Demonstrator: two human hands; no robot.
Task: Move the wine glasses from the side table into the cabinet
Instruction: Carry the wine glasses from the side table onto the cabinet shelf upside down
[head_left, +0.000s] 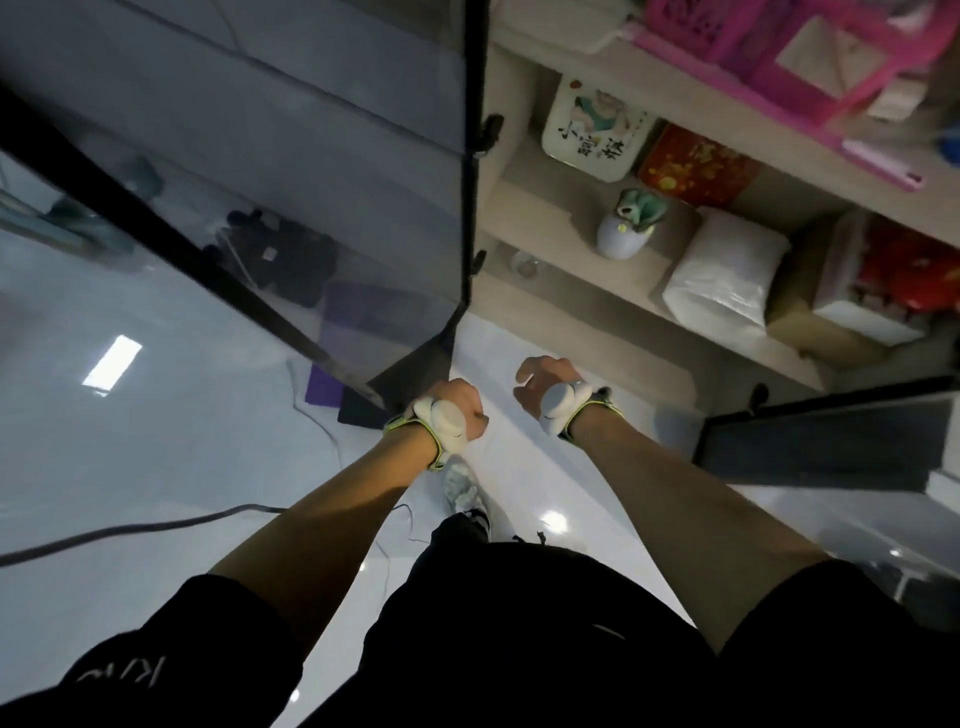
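Note:
The cabinet (597, 312) stands in front of me with pale wooden shelves and both dark-framed glass doors swung open. A clear wine glass (524, 265), seen from above, stands at the left end of the lowest shelf. My left hand (457, 410) is a closed fist right beside the bottom corner of the left glass door (311, 218); whether it touches the door is unclear. My right hand (545, 387) hangs in front of the lowest shelf, its fingers curled in with nothing in them. The side table is out of view.
The shelves hold a white tin (592, 130), a red box (696, 166), a small figurine (626, 228), a white wrapped pack (727, 270) and pink baskets (779, 47). The right door (826, 441) juts out low. A cable (130, 530) lies on the glossy floor.

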